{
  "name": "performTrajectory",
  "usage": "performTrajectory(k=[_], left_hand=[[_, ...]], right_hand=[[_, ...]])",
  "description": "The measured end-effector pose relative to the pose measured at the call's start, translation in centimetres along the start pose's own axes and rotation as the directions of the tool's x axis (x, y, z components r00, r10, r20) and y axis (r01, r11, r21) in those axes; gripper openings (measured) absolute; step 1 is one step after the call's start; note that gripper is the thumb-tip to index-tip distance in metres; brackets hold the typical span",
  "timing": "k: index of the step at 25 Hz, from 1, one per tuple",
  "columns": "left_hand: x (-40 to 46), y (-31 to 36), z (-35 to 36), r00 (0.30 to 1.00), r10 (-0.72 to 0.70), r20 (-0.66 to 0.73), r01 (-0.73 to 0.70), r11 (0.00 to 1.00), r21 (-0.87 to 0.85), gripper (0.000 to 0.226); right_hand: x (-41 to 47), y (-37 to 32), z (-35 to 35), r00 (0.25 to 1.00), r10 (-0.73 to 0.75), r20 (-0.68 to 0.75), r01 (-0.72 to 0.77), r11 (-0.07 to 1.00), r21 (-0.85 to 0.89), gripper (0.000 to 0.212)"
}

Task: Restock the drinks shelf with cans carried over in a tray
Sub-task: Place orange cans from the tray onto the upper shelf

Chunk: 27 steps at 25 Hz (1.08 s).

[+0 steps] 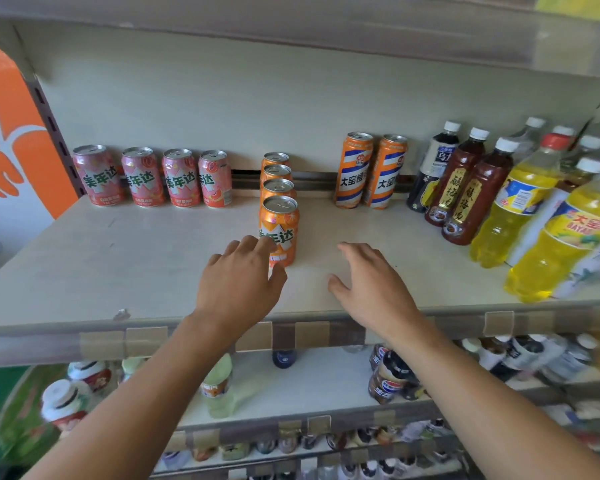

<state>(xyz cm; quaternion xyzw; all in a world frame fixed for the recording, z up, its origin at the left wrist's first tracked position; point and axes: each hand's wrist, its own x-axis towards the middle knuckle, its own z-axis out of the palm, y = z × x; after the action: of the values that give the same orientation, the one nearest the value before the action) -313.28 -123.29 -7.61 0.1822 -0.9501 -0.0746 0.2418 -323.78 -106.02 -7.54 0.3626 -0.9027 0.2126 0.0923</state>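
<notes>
A pale shelf board (125, 258) holds several orange cans in a single file running front to back; the front orange can (280, 223) stands upright. My left hand (238, 282) is spread open just in front of and left of it, fingertips touching its lower label. My right hand (371, 285) hovers open over bare shelf to the can's right, holding nothing. Several pink cans (153, 176) line the back left. Two tall orange-and-white cans (369, 171) stand at the back, right of centre. No tray is in view.
Dark and brown bottles (465, 181) and yellow bottles (548, 230) crowd the shelf's right side. A shelf above (291, 26) overhangs. Lower shelves (291, 386) hold more bottles. An orange-and-white panel (11, 133) bounds the left.
</notes>
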Motion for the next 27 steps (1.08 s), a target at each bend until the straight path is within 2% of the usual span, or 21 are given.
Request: performTrajectory(k=[3, 7, 15, 20, 24, 27], left_hand=[[-1.3, 4.8, 1.3, 0.996, 0.09, 0.013, -0.09, 0.995, -0.033, 0.032], [-3.2, 11.4, 3.5, 0.973, 0.229, 0.039, -0.224, 0.97, -0.096, 0.03], [-8.9, 25.0, 8.1, 0.831, 0.528, 0.176, -0.498, 0.846, -0.19, 0.032], [-14.2, 33.8, 11.1, 0.683, 0.69, 0.24, -0.617, 0.72, -0.317, 0.031], [-18.3, 39.2, 12.5, 0.594, 0.774, 0.218, -0.675, 0.627, -0.387, 0.031], [-21.3, 42.7, 13.4, 0.485, 0.835, 0.26, -0.714, 0.55, -0.433, 0.035]], right_hand=[[-3.7, 2.8, -1.8, 0.999, 0.024, -0.029, -0.025, 0.997, -0.069, 0.053], [-9.0, 7.1, -4.1, 0.989, 0.126, -0.075, -0.134, 0.985, -0.111, 0.046], [-23.2, 16.2, -7.2, 0.902, 0.417, -0.113, -0.427, 0.9, -0.089, 0.038], [-33.6, 20.7, -7.7, 0.763, 0.638, -0.11, -0.646, 0.76, -0.072, 0.033], [-40.7, 24.2, -8.5, 0.601, 0.791, -0.112, -0.799, 0.597, -0.075, 0.035], [-45.6, 27.0, -9.1, 0.473, 0.87, -0.14, -0.881, 0.467, -0.078, 0.036]])
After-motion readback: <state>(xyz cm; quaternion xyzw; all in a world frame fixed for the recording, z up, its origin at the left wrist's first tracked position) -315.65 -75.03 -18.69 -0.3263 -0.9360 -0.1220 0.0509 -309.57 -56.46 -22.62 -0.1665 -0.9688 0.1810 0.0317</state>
